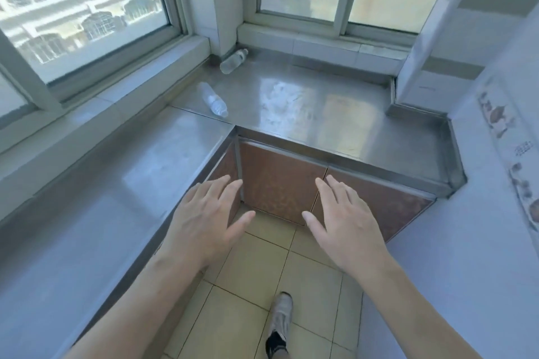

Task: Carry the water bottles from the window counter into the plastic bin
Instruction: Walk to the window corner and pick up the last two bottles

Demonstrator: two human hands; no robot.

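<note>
Both forearms cut off at bottom edge, wall poster [522, 172] cropped, print unreadable

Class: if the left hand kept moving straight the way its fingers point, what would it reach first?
Probably the steel counter edge above the brown cabinet door; the nearer bottle lies beyond. Depth is uncertain.

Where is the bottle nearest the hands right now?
In the head view, the nearer bottle lies on its side on the steel counter, left of centre beside the window ledge, with the second bottle farther back in the corner.
</note>
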